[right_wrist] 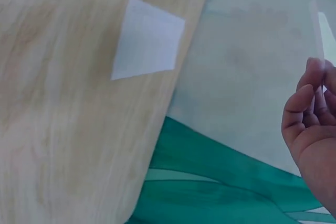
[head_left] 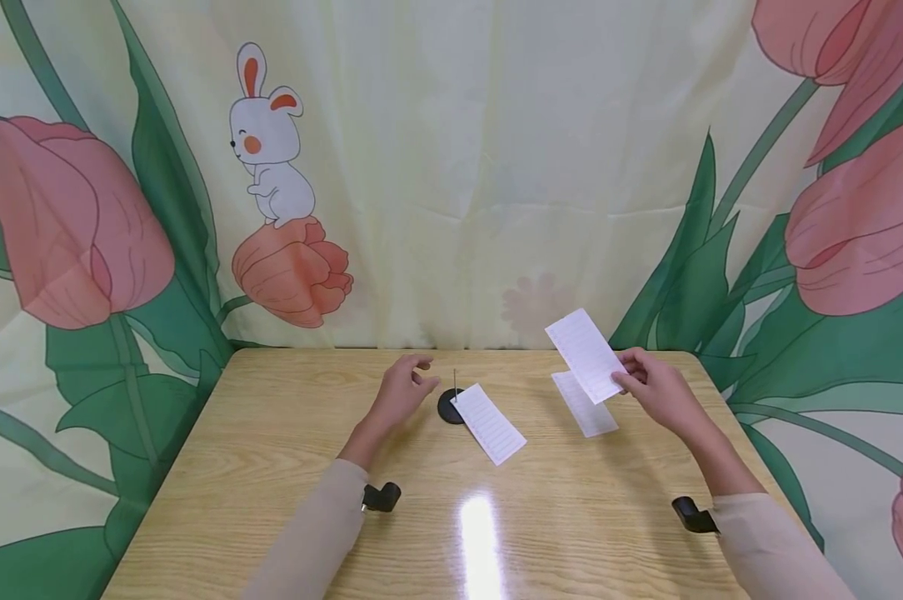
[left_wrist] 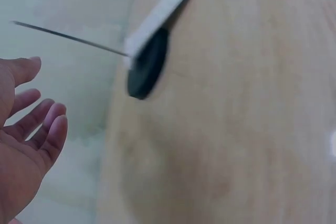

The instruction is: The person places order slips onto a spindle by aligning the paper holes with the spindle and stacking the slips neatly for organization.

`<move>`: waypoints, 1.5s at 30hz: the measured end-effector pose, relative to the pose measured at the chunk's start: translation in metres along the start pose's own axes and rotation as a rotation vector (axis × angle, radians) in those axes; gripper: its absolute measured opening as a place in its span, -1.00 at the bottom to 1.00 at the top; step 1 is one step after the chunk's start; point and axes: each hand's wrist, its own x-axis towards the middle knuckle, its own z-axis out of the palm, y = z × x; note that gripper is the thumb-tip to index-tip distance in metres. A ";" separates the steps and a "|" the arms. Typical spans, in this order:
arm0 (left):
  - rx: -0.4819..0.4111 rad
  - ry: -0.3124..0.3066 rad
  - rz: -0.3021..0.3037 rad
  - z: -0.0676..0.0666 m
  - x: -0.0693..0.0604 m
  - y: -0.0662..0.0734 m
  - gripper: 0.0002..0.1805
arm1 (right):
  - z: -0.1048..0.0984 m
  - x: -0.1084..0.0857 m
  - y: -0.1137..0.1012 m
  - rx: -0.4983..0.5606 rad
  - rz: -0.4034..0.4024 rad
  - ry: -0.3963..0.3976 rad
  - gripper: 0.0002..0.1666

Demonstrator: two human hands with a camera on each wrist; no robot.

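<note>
A receipt spike with a round black base (head_left: pixel 449 407) and a thin upright metal pin (left_wrist: pixel 68 37) stands near the back of the table. One printed paper slip (head_left: pixel 491 425) is stuck on it, low by the base. My left hand (head_left: pixel 401 390) is just left of the spike, fingers loosely bent, holding nothing. My right hand (head_left: pixel 657 387) pinches another printed slip (head_left: pixel 586 357) by its lower right corner, raised above the table. Beneath it a further slip (right_wrist: pixel 148 40) lies flat on the wood, partly covered in the head view.
The light wood table (head_left: pixel 286 467) ends at the back against a curtain (head_left: pixel 436 167) printed with tulips and a rabbit. Black wrist mounts (head_left: pixel 381 497) sit at both sleeves. A bright reflection shows on the front of the tabletop.
</note>
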 end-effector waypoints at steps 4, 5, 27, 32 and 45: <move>0.003 0.030 0.057 -0.014 0.002 0.012 -0.54 | -0.004 0.002 -0.014 0.012 -0.024 0.019 -0.63; 0.004 0.037 0.070 -0.017 0.002 0.015 -0.55 | -0.004 0.003 -0.017 0.017 -0.032 0.022 -0.62; -0.011 0.065 0.365 -0.042 0.004 0.098 -0.71 | 0.018 0.017 -0.075 0.122 -0.172 0.000 -0.69; -0.014 0.040 0.366 -0.038 0.006 0.108 -0.73 | 0.027 0.019 -0.081 0.151 -0.191 -0.034 -0.69; -0.071 0.009 0.267 -0.032 0.011 0.107 -0.85 | 0.047 0.023 -0.090 0.190 -0.191 -0.066 -0.71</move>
